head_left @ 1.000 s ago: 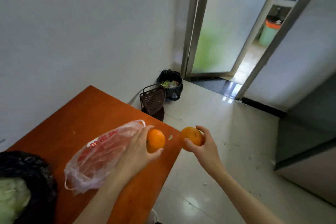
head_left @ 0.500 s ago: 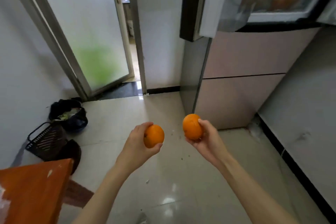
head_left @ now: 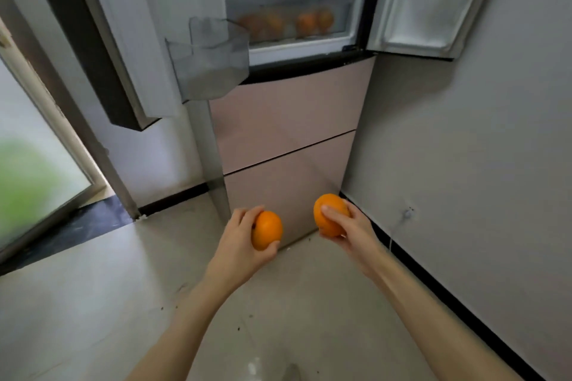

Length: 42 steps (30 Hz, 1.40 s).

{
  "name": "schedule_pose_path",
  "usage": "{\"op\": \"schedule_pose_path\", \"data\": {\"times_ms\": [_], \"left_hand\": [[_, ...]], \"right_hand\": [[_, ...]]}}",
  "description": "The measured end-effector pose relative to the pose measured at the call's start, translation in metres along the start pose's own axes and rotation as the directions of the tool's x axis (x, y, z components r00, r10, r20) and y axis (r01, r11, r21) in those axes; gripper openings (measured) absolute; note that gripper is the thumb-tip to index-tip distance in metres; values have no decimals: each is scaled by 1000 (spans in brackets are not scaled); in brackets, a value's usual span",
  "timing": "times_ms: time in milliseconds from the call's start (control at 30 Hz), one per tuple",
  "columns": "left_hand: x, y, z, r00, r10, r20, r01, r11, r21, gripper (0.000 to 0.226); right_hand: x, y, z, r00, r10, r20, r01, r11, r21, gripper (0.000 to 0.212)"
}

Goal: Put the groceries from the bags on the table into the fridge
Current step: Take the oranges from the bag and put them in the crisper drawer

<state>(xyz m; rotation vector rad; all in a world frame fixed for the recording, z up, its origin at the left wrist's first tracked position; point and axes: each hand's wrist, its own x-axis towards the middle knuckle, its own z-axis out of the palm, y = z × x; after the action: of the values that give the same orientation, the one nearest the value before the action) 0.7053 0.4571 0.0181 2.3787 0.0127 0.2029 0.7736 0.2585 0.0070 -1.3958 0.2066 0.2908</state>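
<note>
My left hand (head_left: 240,240) grips an orange (head_left: 266,230) and my right hand (head_left: 351,230) grips a second orange (head_left: 329,215); both are held out at waist height in front of the fridge (head_left: 288,120). The fridge's two upper doors stand open. Inside, a clear drawer (head_left: 291,3) holds several oranges (head_left: 306,23). The pink lower drawers are closed. The table and the bags are out of view.
The left fridge door (head_left: 123,40) swings out with a clear door bin (head_left: 213,56) on it. The right door (head_left: 430,0) lies against a grey wall (head_left: 479,148). A frosted glass door (head_left: 28,164) stands at the left. The floor is pale tile (head_left: 93,288).
The view has swung right from the table and red-printed bag to the fridge, which is now close in front. Both hands still hold their oranges, carried forward with me.
</note>
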Motion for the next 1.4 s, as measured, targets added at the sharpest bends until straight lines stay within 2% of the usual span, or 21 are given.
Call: {"op": "schedule_pose_path", "data": {"times_ms": [167, 367, 467, 667, 867, 1033, 1167, 1267, 1400], "left_hand": [[110, 22, 10, 998, 42, -43, -43, 999, -23, 64], [223, 65, 14, 984, 161, -78, -158, 986, 47, 64], [269, 81, 18, 978, 184, -103, -176, 981, 76, 64], [346, 104, 19, 959, 186, -213, -175, 982, 72, 64], [420, 132, 17, 914, 113, -389, -101, 994, 52, 58], [471, 159, -8, 852, 104, -514, -66, 994, 92, 62], [505, 169, -46, 782, 139, -608, -17, 979, 201, 60], [529, 170, -82, 733, 165, -660, 12, 967, 255, 56], [565, 162, -133, 752, 193, -630, 107, 908, 406, 52]], "right_hand": [[86, -72, -8, 985, -150, -85, 138, 981, -140, 53], [162, -151, -26, 944, -327, -40, 302, 907, -294, 58], [199, -186, -31, 920, -391, -23, 367, 881, -300, 57], [274, -243, -36, 878, -462, 128, 478, 827, -296, 47], [357, -305, -39, 811, -495, 311, 579, 755, -308, 54], [401, -362, -25, 709, -540, 454, 691, 660, -294, 63], [430, -393, 3, 659, -581, 478, 740, 612, -277, 62], [445, -419, 29, 605, -644, 469, 795, 521, -311, 55], [463, -458, 71, 485, -725, 489, 875, 411, -257, 50]]}}
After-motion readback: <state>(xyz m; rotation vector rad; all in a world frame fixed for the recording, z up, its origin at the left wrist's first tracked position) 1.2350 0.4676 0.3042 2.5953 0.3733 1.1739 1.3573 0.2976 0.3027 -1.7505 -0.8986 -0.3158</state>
